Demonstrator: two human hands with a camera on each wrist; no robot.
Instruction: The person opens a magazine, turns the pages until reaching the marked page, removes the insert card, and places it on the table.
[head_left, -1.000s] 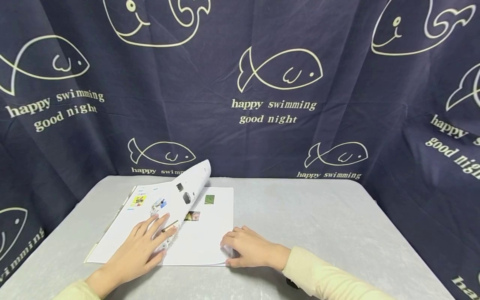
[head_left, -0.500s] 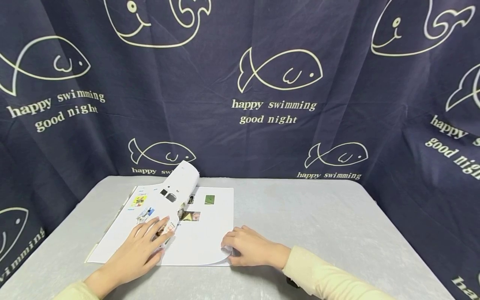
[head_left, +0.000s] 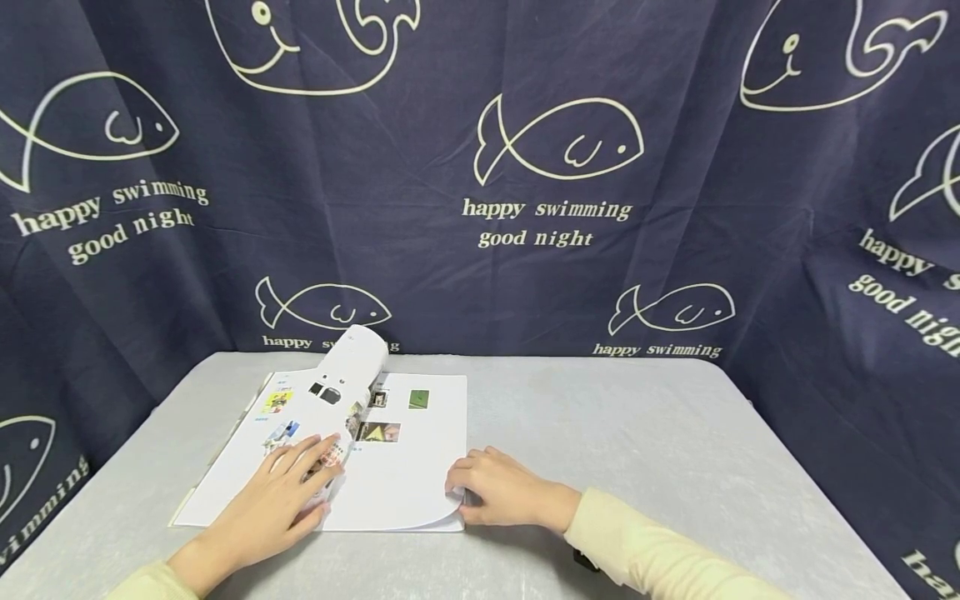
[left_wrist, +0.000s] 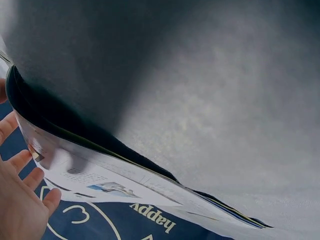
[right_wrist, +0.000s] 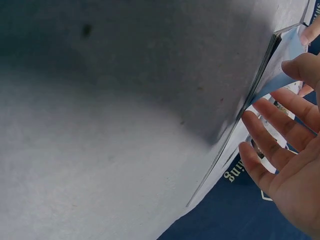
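An open magazine (head_left: 405, 492) with white pages and small printed pictures lies on the table. My left hand (head_left: 277, 496) rests on its left side with fingers spread, over a turned page (head_left: 345, 367) whose far end stands up in a curl. At the near right corner, my right hand (head_left: 498, 492) holds the edge of a right-hand page between thumb and bent fingers. That corner is lifted off the sheets below. In the right wrist view the thumb (right_wrist: 302, 67) lies against the raised page (right_wrist: 285, 60). The left wrist view has the left fingers (left_wrist: 20, 160) against the printed page.
The magazine lies on the left half of a grey table (head_left: 600, 450). A dark blue curtain (head_left: 555, 283) with fish drawings and lettering hangs behind the table and along its sides. A small black object (head_left: 585, 560) shows under the right sleeve.
The turned page has sunk leftward under my left hand, uncovering more pictures on the right page. The near right corner has risen further in my right hand.
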